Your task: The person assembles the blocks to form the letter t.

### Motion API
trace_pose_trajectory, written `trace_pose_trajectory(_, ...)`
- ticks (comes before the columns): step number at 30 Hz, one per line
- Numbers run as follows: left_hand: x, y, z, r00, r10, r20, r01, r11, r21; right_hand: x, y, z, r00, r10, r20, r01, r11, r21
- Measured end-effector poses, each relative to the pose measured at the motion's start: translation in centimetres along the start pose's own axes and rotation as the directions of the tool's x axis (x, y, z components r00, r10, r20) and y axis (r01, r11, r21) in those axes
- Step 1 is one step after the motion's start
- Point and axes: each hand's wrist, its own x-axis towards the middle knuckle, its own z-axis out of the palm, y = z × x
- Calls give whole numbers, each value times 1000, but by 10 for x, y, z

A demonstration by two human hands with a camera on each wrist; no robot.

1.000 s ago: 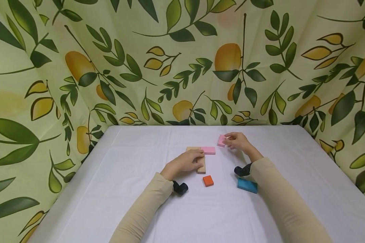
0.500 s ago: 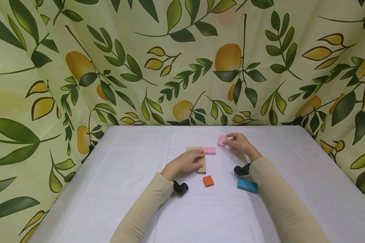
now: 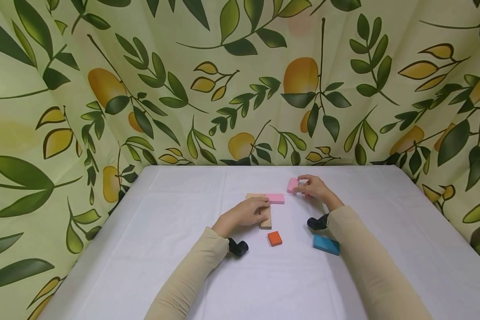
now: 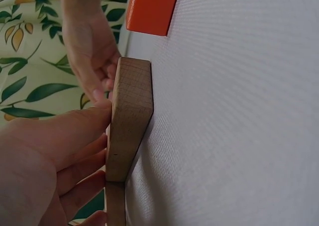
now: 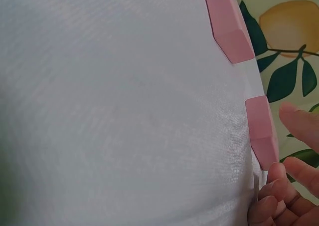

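Note:
My left hand (image 3: 246,212) rests over two wooden blocks, thumb on the top edge of the nearer wooden block (image 4: 130,106) and fingertips along the joint with the farther wooden block (image 3: 256,195). A flat pink block (image 3: 274,198) lies end to end with that farther one. At the back right, my right hand (image 3: 313,186) has half-bent fingers at the right side of a second pink block (image 5: 260,128), which lies on the cloth. One fingertip meets its end, while another finger stands apart above it.
An orange-red square block (image 3: 274,238) lies in front of the wooden pieces. Near the right sleeve sits a blue block (image 3: 326,245). White cloth covers the table (image 3: 152,231), and a leaf-patterned curtain (image 3: 240,89) hangs behind its far edge.
My left hand stays on the wooden blocks. The right thumb has shifted slightly left over the edge of the second pink block; the other blocks keep their places.

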Motion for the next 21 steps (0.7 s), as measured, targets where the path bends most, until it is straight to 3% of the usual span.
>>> trace_pose_trajectory(21,1,-1,1,1000,2,-9,-1,1000,19,1,-3,0,998,51,38,-49,998,-35)
